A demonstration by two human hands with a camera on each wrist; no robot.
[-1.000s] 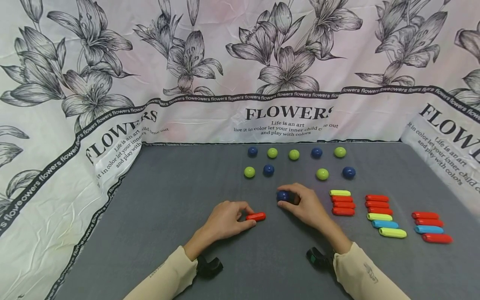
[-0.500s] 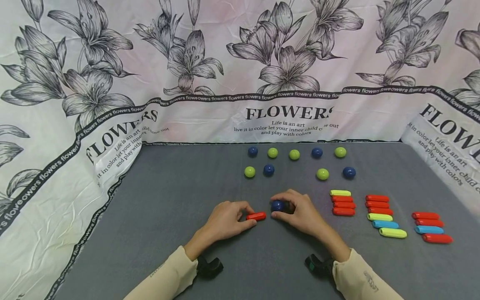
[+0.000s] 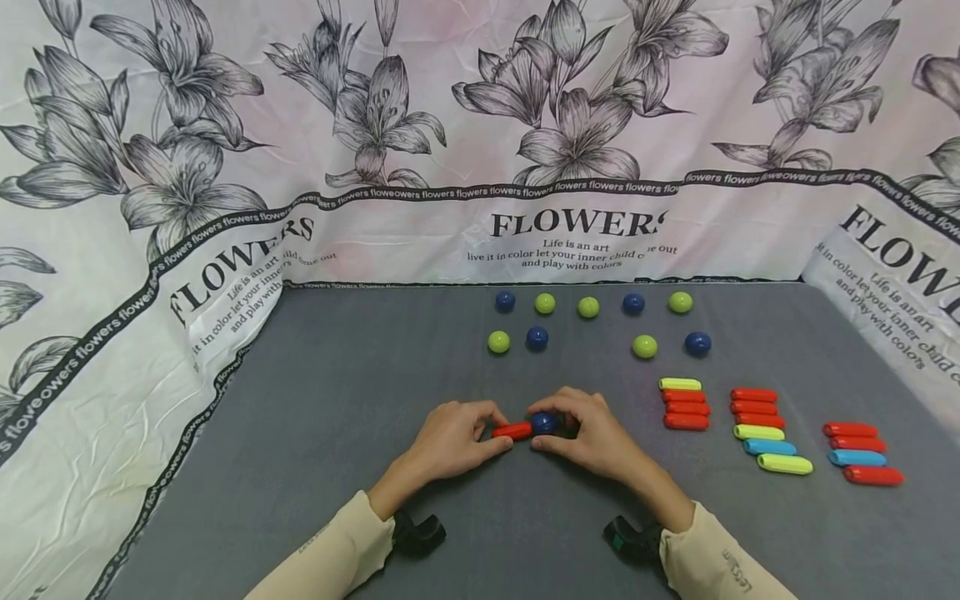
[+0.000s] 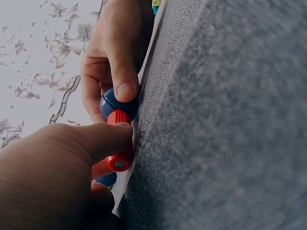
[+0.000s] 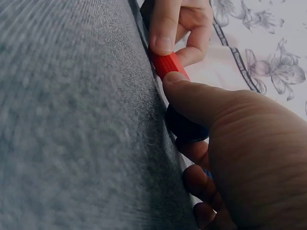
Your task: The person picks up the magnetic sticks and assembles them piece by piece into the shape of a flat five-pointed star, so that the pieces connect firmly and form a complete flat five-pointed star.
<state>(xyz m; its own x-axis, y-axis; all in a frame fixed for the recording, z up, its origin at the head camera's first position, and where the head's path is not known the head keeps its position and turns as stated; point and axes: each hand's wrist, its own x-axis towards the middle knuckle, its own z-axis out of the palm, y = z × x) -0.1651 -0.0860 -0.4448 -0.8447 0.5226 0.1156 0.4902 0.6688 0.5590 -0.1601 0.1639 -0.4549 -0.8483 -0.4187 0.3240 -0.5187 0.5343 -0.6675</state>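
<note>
Between thumb and fingers, my left hand (image 3: 455, 439) pinches a short red ribbed stick (image 3: 512, 431) lying on the grey cloth. My right hand (image 3: 592, 431) grips a dark blue ball (image 3: 543, 423) and holds it against the stick's right end. In the left wrist view the red stick (image 4: 121, 143) meets the blue ball (image 4: 111, 103), and a pale hole shows in the stick's near end. The right thumb covers part of the blue ball (image 5: 184, 124) in the right wrist view; beyond it is the red stick (image 5: 168, 65). Whether the two parts are joined cannot be told.
Behind the hands, loose green balls (image 3: 588, 307) and blue balls (image 3: 697, 344) stand in two rows. Right of them lie columns of red sticks (image 3: 754, 407), yellow sticks (image 3: 784, 464) and blue sticks (image 3: 857, 457). A flower-printed cloth (image 3: 420, 242) rises behind the grey table (image 3: 360, 358).
My right hand has moved left and nearer to me with the blue ball, which has come up against the end of the red stick. The left hand has stayed in place.
</note>
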